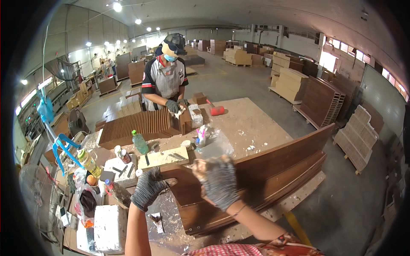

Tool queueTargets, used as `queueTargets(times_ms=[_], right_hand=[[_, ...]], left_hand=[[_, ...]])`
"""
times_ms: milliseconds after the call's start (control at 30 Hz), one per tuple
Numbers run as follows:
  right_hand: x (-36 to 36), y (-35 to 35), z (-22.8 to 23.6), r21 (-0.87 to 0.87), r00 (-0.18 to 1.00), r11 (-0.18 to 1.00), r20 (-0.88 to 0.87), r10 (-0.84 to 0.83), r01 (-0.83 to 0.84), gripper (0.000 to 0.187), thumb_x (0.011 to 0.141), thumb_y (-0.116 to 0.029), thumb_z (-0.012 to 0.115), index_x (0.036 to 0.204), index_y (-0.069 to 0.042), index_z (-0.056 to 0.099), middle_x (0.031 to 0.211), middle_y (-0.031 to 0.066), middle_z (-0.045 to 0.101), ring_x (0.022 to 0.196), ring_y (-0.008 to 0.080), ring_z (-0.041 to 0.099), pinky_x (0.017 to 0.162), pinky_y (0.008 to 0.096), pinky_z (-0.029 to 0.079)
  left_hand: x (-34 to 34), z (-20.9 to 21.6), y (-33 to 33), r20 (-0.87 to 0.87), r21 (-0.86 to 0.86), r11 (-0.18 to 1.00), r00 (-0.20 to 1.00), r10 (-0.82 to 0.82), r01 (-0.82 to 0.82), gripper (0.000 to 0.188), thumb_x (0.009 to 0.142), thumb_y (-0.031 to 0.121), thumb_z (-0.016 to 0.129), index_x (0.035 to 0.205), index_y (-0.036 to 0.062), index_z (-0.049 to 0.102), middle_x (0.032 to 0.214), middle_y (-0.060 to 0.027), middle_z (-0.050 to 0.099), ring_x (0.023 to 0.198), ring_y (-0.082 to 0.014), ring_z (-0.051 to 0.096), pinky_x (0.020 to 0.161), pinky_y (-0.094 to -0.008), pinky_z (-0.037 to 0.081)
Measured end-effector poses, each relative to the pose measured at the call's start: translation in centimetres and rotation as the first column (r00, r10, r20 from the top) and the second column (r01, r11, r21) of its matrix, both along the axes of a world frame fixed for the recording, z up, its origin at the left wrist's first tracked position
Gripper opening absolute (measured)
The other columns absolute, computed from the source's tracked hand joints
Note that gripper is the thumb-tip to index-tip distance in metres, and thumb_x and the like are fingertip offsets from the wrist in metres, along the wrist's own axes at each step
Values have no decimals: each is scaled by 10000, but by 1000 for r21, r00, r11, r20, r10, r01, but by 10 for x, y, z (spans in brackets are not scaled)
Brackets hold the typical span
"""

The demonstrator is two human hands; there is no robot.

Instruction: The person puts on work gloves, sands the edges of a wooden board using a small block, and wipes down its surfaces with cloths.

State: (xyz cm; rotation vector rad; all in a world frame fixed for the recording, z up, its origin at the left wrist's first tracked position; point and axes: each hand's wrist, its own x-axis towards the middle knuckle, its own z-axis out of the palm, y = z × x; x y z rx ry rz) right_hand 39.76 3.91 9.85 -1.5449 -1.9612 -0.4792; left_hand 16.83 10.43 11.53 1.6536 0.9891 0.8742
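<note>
A long brown wooden board [273, 149] stands on its edge on top of a stack of brown boards [256, 200] at the table's near side. At its left end, my left hand [148, 189], in a grey knit glove with a bare thumb tip, grips the corner. My right hand [218, 181], in a matching glove, is curled at the board's upper edge and blurred by motion. Something pale and crumpled shows at its fingers; what it is I cannot make out. A small stained white card [157, 222] lies below my left hand.
Across the worktable [260, 123] a co-worker [166, 81] wipes a brown block beside a row of brown panels [136, 126]. Around them are a red mallet [216, 109], a green bottle [139, 143], a pale board [164, 157] and a white foam block [110, 228]. Stacked pallets [318, 102] stand right.
</note>
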Motion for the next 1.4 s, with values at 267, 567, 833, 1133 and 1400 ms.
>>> queueTargets(times_ms=[267, 567, 833, 1133, 1400], right_hand=[[73, -2, -12, 139, 972, 964, 23, -233, 228, 345, 858, -243, 536, 1196, -170, 537, 1344, 153, 413, 1303, 342, 341, 1107, 555, 176], [-18, 24, -69, 151, 526, 953, -805, 273, -263, 463, 848, -175, 518, 1299, -66, 498, 1391, 97, 400, 1354, 307, 280, 1135, 454, 186], [18, 17, -59, 345, 677, 935, -708, 201, 83, 183, 760, 0, 670, 942, -16, 652, 947, 98, 577, 922, 265, 540, 870, 374, 427], [39, 19, -65, 250, 714, 929, -700, -20, 271, 366, 676, 29, 673, 1004, -4, 516, 1043, 126, 442, 985, 265, 463, 950, 398, 379], [34, 28, -60, 379, 705, 894, -701, 109, 239, 295, 656, -32, 738, 927, -67, 627, 1052, 129, 498, 1136, 333, 430, 985, 470, 350]], left_hand=[[38, 28, 13, 33, 197, 977, 996, 78, -83, 281, 829, 263, 737, 842, 3, 632, 725, 7, 593, 675, -68, 518, 594, -242, 436], [85, -10, 41, 199, 440, 792, 905, 375, -424, 249, 757, 156, 744, 657, -11, 589, 550, -85, 563, 510, -108, 478, 506, -306, 425], [89, -15, 53, 174, 548, 708, 889, 424, -445, 257, 735, 155, 752, 639, -13, 582, 553, -129, 564, 487, -174, 517, 515, -322, 437], [83, -9, 48, 173, 560, 706, 894, 412, -434, 256, 738, 158, 744, 641, -13, 581, 561, -130, 571, 495, -158, 519, 512, -321, 436], [83, -11, 50, 178, 533, 716, 887, 426, -451, 273, 733, 180, 758, 655, -17, 584, 561, -120, 564, 506, -149, 498, 518, -317, 438]])
